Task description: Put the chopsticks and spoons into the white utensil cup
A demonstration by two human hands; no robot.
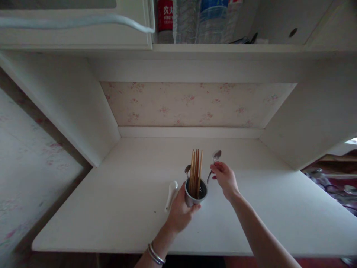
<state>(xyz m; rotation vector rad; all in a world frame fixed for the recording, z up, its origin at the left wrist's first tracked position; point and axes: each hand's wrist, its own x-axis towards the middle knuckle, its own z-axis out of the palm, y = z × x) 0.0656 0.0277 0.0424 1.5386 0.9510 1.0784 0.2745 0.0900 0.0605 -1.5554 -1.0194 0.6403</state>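
Observation:
My left hand (pixel 180 211) is wrapped round a grey metal cup (pixel 192 201) from its left and near side. Several wooden chopsticks (pixel 196 169) stand upright in the cup, and a metal spoon (pixel 187 170) leans at its left rim. Just right of the cup, my right hand (pixel 224 177) pinches a second metal spoon (pixel 216 155) by its handle, bowl upward. The lower end of that handle is close to the cup's rim; whether they touch I cannot tell. A white soup spoon (pixel 171 193) lies on the counter left of my left hand.
The white counter (pixel 125 208) has side panels at left and right and a flower-patterned wall (pixel 192 104) behind. Overhead, a shelf (pixel 223 48) holds bottles (pixel 213 22), next to a cabinet door with a pale handle (pixel 83 21).

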